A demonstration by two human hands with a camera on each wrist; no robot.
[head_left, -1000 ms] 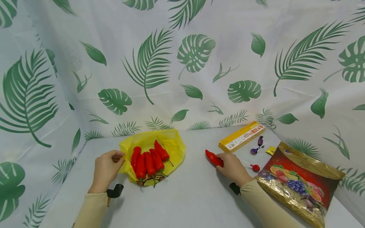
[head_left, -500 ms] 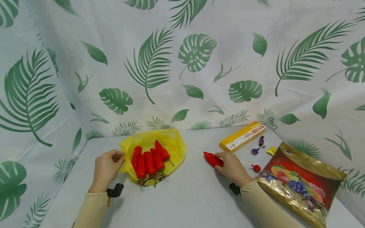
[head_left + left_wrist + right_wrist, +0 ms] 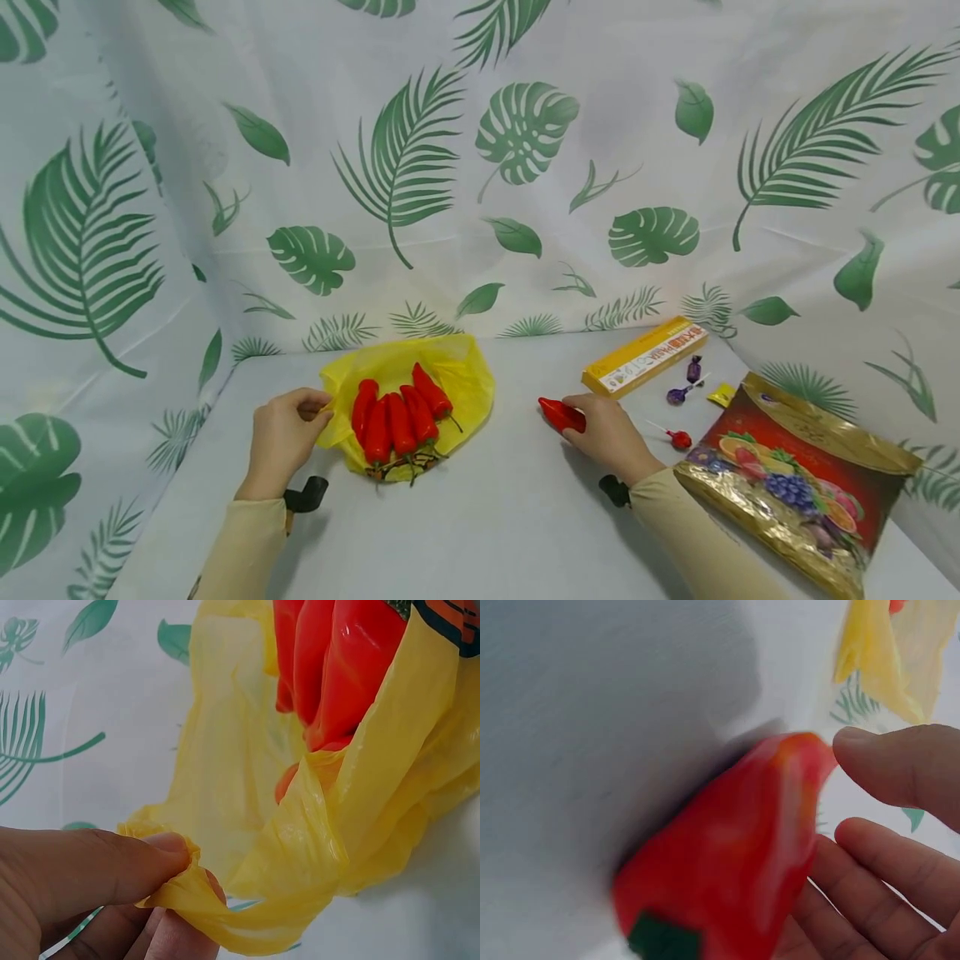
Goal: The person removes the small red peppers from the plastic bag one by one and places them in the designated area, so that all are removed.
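Pepper (image 3: 561, 414): red, lying on the table (image 3: 495, 508) right of centre, tip pointing left; gripped at its stem end by the right hand (image 3: 611, 433), fingers curled round it, thumb close beside its tip in the right wrist view (image 3: 727, 855).
Left hand (image 3: 283, 433): at the left of the table, thumb and fingers pinching a gathered edge of the bag (image 3: 457, 375); the pinch shows plainly in the left wrist view (image 3: 187, 896).
Bag: yellow, thin plastic, spread open on the table between the hands, slightly farther back.
Peppers (image 3: 397, 412): red, several side by side, lying on the bag, stems toward the near edge.
Pouch (image 3: 795, 475): gold and red, fruit print, near right, beside the right forearm.
Lollipop (image 3: 675, 438): red, between right hand and pouch.
Sweets (image 3: 686, 379): purple-wrapped, beyond the lollipop; a small yellow one just beside.
Box (image 3: 645, 354): long, yellow, far right of the table, near the backdrop (image 3: 480, 167).
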